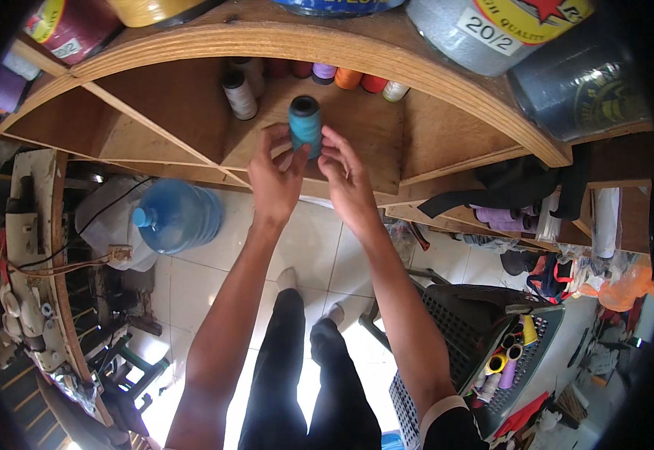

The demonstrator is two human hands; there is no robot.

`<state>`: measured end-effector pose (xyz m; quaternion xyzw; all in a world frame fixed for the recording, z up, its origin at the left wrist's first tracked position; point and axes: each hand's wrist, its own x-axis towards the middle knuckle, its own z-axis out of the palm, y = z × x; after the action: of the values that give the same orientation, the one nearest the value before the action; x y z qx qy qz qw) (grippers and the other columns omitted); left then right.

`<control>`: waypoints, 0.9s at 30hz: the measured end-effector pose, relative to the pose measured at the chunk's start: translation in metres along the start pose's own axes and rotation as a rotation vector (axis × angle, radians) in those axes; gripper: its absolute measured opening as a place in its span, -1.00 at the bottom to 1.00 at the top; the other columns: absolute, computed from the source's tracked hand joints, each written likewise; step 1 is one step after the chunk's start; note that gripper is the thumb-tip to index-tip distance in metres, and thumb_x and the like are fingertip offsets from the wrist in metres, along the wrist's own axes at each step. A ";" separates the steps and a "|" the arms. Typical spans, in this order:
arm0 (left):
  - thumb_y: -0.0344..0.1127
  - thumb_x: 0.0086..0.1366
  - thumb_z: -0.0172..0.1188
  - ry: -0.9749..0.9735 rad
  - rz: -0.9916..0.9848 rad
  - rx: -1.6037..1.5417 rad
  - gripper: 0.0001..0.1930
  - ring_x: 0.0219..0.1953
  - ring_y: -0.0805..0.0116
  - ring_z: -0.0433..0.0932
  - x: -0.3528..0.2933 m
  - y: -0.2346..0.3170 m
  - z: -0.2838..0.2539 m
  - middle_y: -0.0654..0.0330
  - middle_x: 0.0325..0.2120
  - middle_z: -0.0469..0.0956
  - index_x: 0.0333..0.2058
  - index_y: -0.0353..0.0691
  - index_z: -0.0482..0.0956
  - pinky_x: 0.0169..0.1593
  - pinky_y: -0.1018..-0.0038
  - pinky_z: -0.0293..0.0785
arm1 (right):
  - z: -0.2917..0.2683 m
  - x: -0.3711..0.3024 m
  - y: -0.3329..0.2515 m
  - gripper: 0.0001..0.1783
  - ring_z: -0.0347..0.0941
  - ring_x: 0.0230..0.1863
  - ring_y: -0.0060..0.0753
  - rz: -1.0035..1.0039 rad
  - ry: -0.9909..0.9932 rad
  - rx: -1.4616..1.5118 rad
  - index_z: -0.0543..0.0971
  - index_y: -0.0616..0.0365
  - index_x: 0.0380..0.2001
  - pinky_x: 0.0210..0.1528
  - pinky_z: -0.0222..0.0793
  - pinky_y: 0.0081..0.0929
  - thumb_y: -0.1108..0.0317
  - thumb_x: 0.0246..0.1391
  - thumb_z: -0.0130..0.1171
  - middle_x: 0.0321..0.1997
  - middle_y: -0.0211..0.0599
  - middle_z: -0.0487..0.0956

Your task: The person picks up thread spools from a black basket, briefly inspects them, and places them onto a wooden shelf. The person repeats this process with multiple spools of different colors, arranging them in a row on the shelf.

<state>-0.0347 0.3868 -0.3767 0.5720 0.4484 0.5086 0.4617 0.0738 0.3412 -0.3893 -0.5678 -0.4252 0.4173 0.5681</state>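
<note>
A teal thread spool (306, 120) with a dark core stands upright between my hands, at the front of an open shelf compartment. My left hand (276, 172) has its thumb against the lower front of the spool and its fingers curved along the left side. On the right side, my right hand (351, 184) has its bent fingertips against the spool. Whether the spool's base rests on the wood or is just above it, I cannot tell. Behind it in the compartment are a white spool (239, 96), a purple spool (324, 73) and an orange spool (348, 78).
Wooden dividers (154, 131) split the shelf. Large thread cones, among them a grey one (484, 34), stand on top. Below left, a blue water bottle (180, 216) is on the tiled floor. A dark basket (526, 367) holding several spools is at the lower right. Black fabric (507, 184) hangs at right.
</note>
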 end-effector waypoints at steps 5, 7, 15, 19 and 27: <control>-0.60 0.12 0.20 -0.152 0.041 -0.102 -0.71 -0.11 0.30 0.53 0.034 -0.011 0.040 0.05 -0.22 0.53 -0.15 -0.38 0.42 -0.09 0.42 0.53 | -0.008 0.018 -0.013 -0.42 0.25 0.11 -0.38 0.035 0.274 0.176 0.20 0.19 0.24 0.16 0.17 -0.43 0.29 0.15 -0.09 0.14 -0.12 0.28; -0.61 0.11 0.21 -0.210 0.047 -0.144 -0.70 -0.11 0.30 0.54 0.044 -0.011 0.062 0.06 -0.22 0.55 -0.15 -0.40 0.42 -0.11 0.45 0.51 | -0.012 0.026 -0.012 -0.39 0.21 0.16 -0.35 -0.032 0.369 0.260 0.18 0.18 0.25 0.22 0.08 -0.41 0.26 0.13 -0.07 0.15 -0.13 0.27; -0.58 0.07 0.19 -0.378 0.031 -0.142 -0.68 -0.15 0.19 0.57 0.069 -0.031 0.115 -0.02 -0.17 0.56 -0.14 -0.33 0.50 -0.14 0.34 0.52 | -0.039 0.050 -0.006 -0.32 0.06 0.28 -0.44 -0.110 0.442 0.118 0.09 -0.06 0.32 0.31 -0.17 -0.35 0.09 0.14 -0.10 0.25 -0.35 0.21; -0.43 0.12 0.19 -0.448 0.039 0.160 -0.68 -0.05 0.10 0.52 0.072 -0.031 0.123 -0.03 -0.12 0.54 -0.10 -0.29 0.51 -0.02 0.32 0.42 | -0.040 0.063 0.000 -0.49 0.11 0.25 -0.04 -0.150 0.596 -0.006 0.31 0.38 0.07 0.30 -0.12 -0.25 0.20 0.17 -0.15 0.16 0.09 0.29; -0.28 0.13 0.20 -0.549 0.014 0.195 -0.60 0.04 0.06 0.44 0.072 -0.029 0.127 -0.05 -0.04 0.49 -0.04 -0.25 0.48 0.04 0.31 0.35 | -0.036 0.062 0.003 -0.35 0.06 0.29 -0.27 -0.125 0.618 0.048 0.17 0.28 0.22 0.32 -0.12 -0.41 0.13 0.15 -0.04 0.25 -0.12 0.21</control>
<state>0.0960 0.4534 -0.4002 0.7328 0.3496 0.2926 0.5051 0.1265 0.3902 -0.3914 -0.6268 -0.2564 0.1992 0.7083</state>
